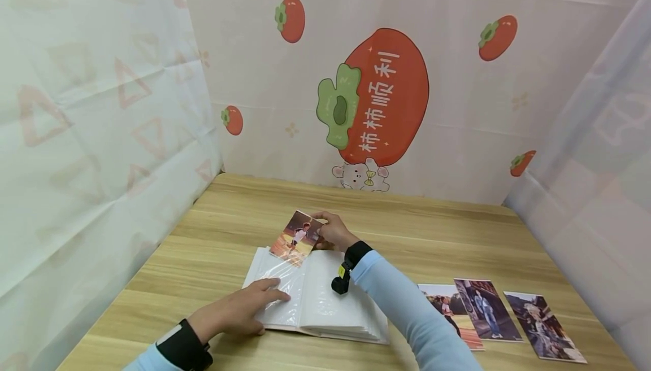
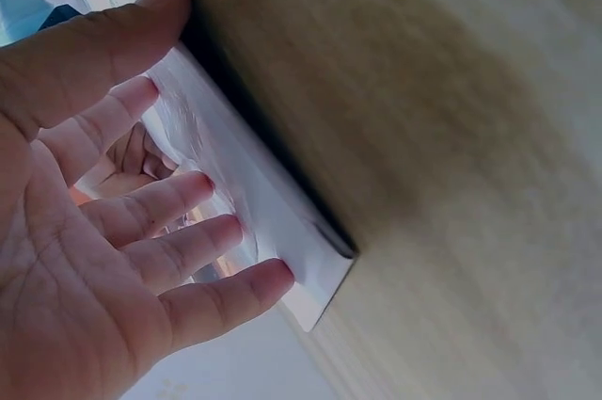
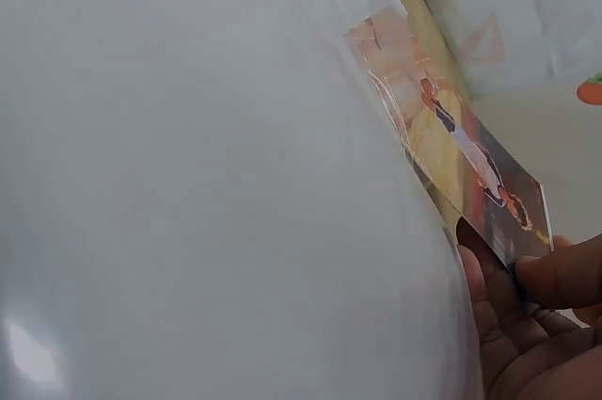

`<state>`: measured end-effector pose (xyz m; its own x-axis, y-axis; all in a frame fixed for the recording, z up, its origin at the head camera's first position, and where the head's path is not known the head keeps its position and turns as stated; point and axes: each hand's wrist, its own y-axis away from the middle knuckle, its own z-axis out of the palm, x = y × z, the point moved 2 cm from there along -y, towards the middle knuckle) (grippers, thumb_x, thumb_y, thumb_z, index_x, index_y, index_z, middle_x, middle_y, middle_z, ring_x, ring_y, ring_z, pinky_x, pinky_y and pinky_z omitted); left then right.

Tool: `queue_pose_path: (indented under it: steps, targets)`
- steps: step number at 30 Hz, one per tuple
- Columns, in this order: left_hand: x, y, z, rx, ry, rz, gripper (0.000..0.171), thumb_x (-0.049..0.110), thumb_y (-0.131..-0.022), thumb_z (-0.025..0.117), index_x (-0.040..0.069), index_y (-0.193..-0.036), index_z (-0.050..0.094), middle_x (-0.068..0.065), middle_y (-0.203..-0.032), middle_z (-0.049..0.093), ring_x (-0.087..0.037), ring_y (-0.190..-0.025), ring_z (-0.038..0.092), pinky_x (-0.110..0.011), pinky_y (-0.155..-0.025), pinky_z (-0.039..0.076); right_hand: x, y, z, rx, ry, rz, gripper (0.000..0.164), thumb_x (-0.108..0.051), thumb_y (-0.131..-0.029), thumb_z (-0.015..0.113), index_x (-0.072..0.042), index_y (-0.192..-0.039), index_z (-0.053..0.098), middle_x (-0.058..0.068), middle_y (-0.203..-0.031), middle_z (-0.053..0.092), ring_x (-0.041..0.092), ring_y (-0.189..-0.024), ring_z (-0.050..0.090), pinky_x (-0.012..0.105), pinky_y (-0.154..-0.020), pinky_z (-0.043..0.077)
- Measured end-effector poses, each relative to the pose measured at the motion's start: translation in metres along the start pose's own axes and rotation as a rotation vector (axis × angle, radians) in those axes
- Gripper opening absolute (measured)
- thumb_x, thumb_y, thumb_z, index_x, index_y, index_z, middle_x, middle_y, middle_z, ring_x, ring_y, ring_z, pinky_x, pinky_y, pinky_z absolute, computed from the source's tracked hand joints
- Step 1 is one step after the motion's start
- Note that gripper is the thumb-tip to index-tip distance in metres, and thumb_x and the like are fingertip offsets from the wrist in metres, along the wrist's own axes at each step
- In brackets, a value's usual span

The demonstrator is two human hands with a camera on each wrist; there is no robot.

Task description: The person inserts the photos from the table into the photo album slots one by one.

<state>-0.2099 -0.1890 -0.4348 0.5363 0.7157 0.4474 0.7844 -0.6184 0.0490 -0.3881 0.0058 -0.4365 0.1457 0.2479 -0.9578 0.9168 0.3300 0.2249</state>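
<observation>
An open photo album (image 1: 333, 297) with white pages and clear sleeves lies on the wooden table. My right hand (image 1: 333, 231) pinches the upper right corner of a photo (image 1: 297, 234) of a running figure, thumb on its face in the right wrist view. The photo stands tilted, its lower end under the clear film at the top of the left page (image 1: 285, 289). My left hand (image 1: 244, 307) rests on that page's lower left part with fingers spread. In the left wrist view its fingertips (image 2: 273, 276) lie over the page and the thumb is at the album's edge.
To the right of the album lie a photo (image 1: 447, 309) partly under the right sleeve, a photo of a figure in blue (image 1: 487, 309) overlapping it, and a third photo (image 1: 544, 326). Printed cloth walls (image 1: 264, 66) stand behind and at both sides.
</observation>
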Motion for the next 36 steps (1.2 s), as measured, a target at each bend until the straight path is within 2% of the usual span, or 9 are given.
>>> queue_pose_path:
  steps: [7,10,16,21,26,29,32,36]
  targets:
    - [0.001,-0.001,0.000,-0.010,0.007,-0.014,0.058,0.005,-0.069,0.076,0.016,-0.122,0.056,-0.020,-0.136,0.039,-0.036,-0.123,0.037,-0.053,-0.095,0.034,-0.003,-0.001,0.006,-0.049,0.039,-0.041,0.046,0.012,-0.089,0.043,-0.009,-0.129,0.052,0.012,-0.093,0.060,0.017,-0.061,0.054,0.028,-0.050,0.043]
    - [0.001,-0.001,0.000,-0.010,0.002,-0.016,0.058,0.006,-0.069,0.076,0.017,-0.123,0.055,-0.020,-0.136,0.039,-0.035,-0.122,0.038,-0.053,-0.094,0.035,-0.005,-0.001,0.009,-0.071,0.074,-0.079,0.046,0.014,-0.087,0.043,-0.006,-0.127,0.053,0.012,-0.093,0.059,0.016,-0.059,0.048,0.027,-0.051,0.039]
    - [0.001,-0.001,0.000,-0.011,0.008,-0.025,0.058,0.005,-0.070,0.074,0.017,-0.123,0.055,-0.020,-0.137,0.037,-0.035,-0.123,0.037,-0.053,-0.094,0.035,-0.001,-0.001,0.015,-0.116,0.150,-0.116,0.049,0.016,-0.085,0.041,-0.005,-0.127,0.055,0.009,-0.100,0.060,0.010,-0.051,0.039,0.024,-0.046,0.031]
    - [0.002,0.000,0.002,0.008,-0.020,-0.015,0.058,0.005,-0.069,0.073,0.016,-0.123,0.055,-0.021,-0.138,0.037,-0.036,-0.124,0.037,-0.052,-0.094,0.035,0.001,0.000,0.020,-0.138,0.169,-0.144,0.049,0.016,-0.084,0.040,-0.004,-0.127,0.055,0.010,-0.109,0.058,0.010,-0.052,0.037,0.023,-0.046,0.028]
    - [0.001,0.000,0.002,0.008,-0.026,-0.009,0.059,0.005,-0.069,0.073,0.017,-0.123,0.055,-0.021,-0.139,0.035,-0.036,-0.125,0.035,-0.053,-0.094,0.035,-0.001,0.002,0.028,-0.214,0.174,-0.185,0.053,0.019,-0.081,0.039,0.002,-0.130,0.049,0.015,-0.110,0.058,0.014,-0.068,0.048,0.025,-0.057,0.038]
    - [0.001,0.000,0.002,0.004,-0.027,-0.003,0.059,0.005,-0.069,0.073,0.017,-0.123,0.055,-0.020,-0.140,0.034,-0.036,-0.126,0.035,-0.053,-0.094,0.035,0.000,0.002,0.031,-0.251,0.190,-0.205,0.051,0.019,-0.080,0.041,0.005,-0.129,0.047,0.018,-0.107,0.059,0.022,-0.090,0.057,0.029,-0.070,0.046]
    - [0.000,-0.001,0.002,0.005,-0.035,0.005,0.059,0.006,-0.069,0.074,0.017,-0.124,0.055,-0.020,-0.140,0.035,-0.036,-0.125,0.035,-0.053,-0.094,0.035,0.001,0.002,0.034,-0.255,0.223,-0.205,0.046,0.017,-0.081,0.044,0.007,-0.125,0.050,0.019,-0.110,0.060,0.028,-0.105,0.055,0.032,-0.080,0.046]
    - [-0.001,-0.001,0.002,0.013,-0.042,0.024,0.059,0.006,-0.068,0.074,0.016,-0.123,0.055,-0.021,-0.140,0.036,-0.037,-0.125,0.035,-0.053,-0.093,0.036,0.000,0.005,0.035,-0.242,0.289,-0.205,0.040,0.015,-0.082,0.048,0.005,-0.120,0.056,0.017,-0.115,0.059,0.025,-0.103,0.056,0.031,-0.079,0.046]
